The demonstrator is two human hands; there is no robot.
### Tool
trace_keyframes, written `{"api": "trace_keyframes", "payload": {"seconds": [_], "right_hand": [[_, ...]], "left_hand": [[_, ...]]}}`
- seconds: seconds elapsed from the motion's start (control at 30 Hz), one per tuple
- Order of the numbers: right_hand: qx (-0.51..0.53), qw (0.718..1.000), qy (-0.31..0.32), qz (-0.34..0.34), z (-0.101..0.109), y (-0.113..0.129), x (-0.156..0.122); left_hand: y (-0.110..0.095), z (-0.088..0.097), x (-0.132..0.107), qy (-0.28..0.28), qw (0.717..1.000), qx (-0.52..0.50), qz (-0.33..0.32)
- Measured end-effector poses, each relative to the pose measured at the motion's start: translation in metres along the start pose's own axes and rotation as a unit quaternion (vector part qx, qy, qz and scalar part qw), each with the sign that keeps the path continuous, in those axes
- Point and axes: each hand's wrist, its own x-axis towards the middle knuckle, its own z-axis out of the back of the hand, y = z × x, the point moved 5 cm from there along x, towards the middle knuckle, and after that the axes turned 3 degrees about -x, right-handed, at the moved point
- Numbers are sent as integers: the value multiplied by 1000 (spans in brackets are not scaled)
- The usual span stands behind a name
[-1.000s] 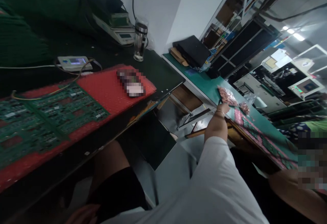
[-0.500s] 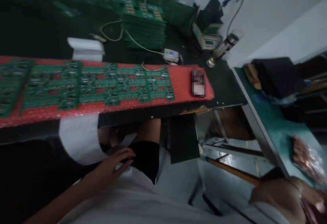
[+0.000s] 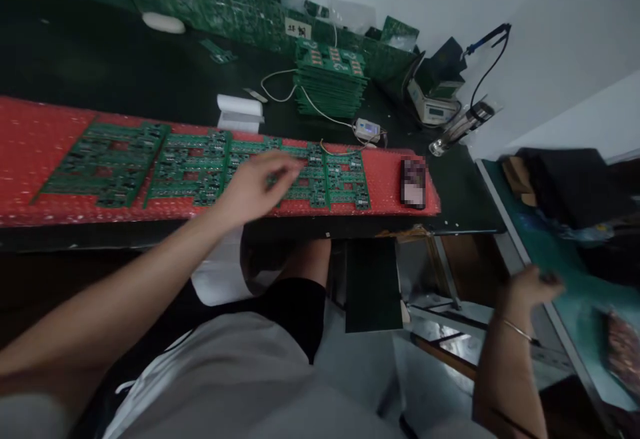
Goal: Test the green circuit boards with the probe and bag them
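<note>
A: How far along are we?

B: About five green circuit board panels point(image 3: 193, 167) lie in a row on the red bubble wrap point(image 3: 385, 179), along the near side of our dark counter point(image 3: 125, 72). They already carry small components, so part of the assembly looks done; whether any panel is complete, we can't tell.

A: And our hands?

B: Our left hand point(image 3: 261, 184) is over the middle of the row, fingers curved towards the thumb. With this blur, we can't tell if it pinches anything or touches a panel. Our right hand point(image 3: 533, 287) is well apart, at the near edge of the green side counter point(image 3: 585, 299); something dark shows by its fingers, but we can't make out whether it is held.

A: What looks left over?

B: We see a stack of green boards point(image 3: 330, 95) on the far side, behind the row, and a bag of copper-coloured parts point(image 3: 623, 345) at the far right. We'd judge those parts not used up, but we can't say whether the stack is finished or waiting.
</note>
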Motion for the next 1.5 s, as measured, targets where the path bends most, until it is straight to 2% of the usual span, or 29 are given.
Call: {"api": "trace_keyframes", "payload": {"seconds": [0.07,0.13,0.17,0.23,0.33,0.43,0.5,0.6,0.7,0.77,0.9,0.97,1.03,1.13,1.2,1.27,1.33,1.4,1.5], "right_hand": [[16,1000,16,0,-38,15,-26],[52,994,78,56,-73,46,-65],[93,979,133,123,-86,68,-89],[155,927,253,231,-103,111,-143],[207,846,367,325,-105,156,-213],[219,786,441,374,-107,179,-251],[218,770,469,373,-117,187,-255],[241,777,481,327,-146,202,-237],[279,785,495,247,-181,222,-216],[297,780,512,201,-200,234,-210],[331,755,549,140,-225,247,-216],[350,743,556,126,-233,249,-222],[368,732,562,118,-239,248,-227],[377,718,578,96,-244,244,-230],[373,715,586,79,-247,238,-230],[373,713,590,71,-247,230,-229],[369,705,601,70,-246,222,-231],[353,689,628,84,-244,213,-237],[311,665,663,143,-240,202,-252]], "left_hand": [[19,-10,67,7,997,73,-30],[43,-31,123,38,995,87,-35],[54,-46,144,81,990,110,-38],[76,-69,173,132,979,153,-33],[96,-86,193,171,967,184,-45],[101,-85,199,188,961,191,-67],[93,-75,201,164,969,167,-76],[67,-56,198,111,991,50,-60],[35,-47,183,136,985,-104,-18],[18,-42,171,133,975,-181,6],[9,-40,154,89,953,-287,41],[12,-43,150,81,945,-313,57],[15,-42,145,71,948,-302,66],[14,-22,120,0,972,-228,60],[10,-2,83,-65,980,-180,49],[7,14,31,-100,982,-151,47],[8,22,-26,-111,985,-121,54],[18,23,-79,-88,990,-85,75],[43,23,-140,-80,990,-11,114]]}}
